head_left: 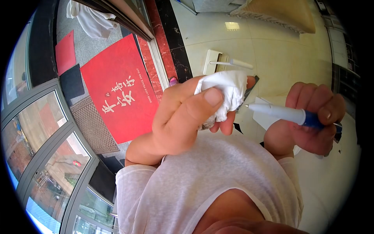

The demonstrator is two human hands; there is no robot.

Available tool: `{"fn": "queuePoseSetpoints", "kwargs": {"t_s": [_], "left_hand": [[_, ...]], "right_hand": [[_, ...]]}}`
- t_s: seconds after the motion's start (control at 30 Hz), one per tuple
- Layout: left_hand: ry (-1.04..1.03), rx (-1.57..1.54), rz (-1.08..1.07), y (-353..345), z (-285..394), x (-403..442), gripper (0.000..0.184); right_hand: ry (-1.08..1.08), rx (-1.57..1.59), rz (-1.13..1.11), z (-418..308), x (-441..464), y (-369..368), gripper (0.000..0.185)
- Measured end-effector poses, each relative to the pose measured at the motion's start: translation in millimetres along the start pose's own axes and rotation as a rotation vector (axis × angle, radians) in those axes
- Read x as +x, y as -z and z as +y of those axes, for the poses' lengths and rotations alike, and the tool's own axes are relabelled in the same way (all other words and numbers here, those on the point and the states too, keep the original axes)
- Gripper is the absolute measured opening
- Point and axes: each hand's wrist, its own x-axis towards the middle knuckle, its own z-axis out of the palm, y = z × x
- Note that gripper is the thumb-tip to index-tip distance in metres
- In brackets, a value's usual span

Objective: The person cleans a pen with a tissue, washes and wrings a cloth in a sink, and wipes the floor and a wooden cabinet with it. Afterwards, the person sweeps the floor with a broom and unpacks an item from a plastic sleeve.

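Note:
My left hand (177, 117) is closed around a crumpled white tissue (231, 84), pressing it with the thumb. Grey smudges mark the tissue's lower edge. A dark thin strip (252, 87) shows just behind the fingertips; I cannot tell whether the hand holds it. To the right, my right hand (315, 107) grips a pen (276, 110) with a white front barrel and a blue rear part. Its pointed metal tip faces the tissue, a small gap away. The fingers cover much of the blue part.
Beyond the hands, a white flat object with a handle (214, 62) rests on the pale tiled floor (272, 50). A red doormat with white lettering (124, 93) lies left, beside a door frame (156, 58). White cloth (91, 21) hangs at upper left. Glass door panels (50, 163) stand at far left.

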Motion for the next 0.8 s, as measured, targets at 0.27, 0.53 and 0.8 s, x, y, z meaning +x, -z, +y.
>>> {"fn": "queuePoseSetpoints", "kwargs": {"t_s": [0.27, 0.53, 0.8], "left_hand": [[0.007, -0.067, -0.034, 1, -3, -8, 0.044], [-0.066, -0.12, 0.229, 11, -18, -1, 0.055], [-0.187, -0.32, 0.142, 48, -37, 4, 0.035]], "right_hand": [[-0.078, -0.027, 0.014, -2, -2, -10, 0.016], [-0.082, -0.276, 0.056, 24, -5, -26, 0.007], [-0.317, 0.426, -0.087, 44, -1, -51, 0.031]]}}
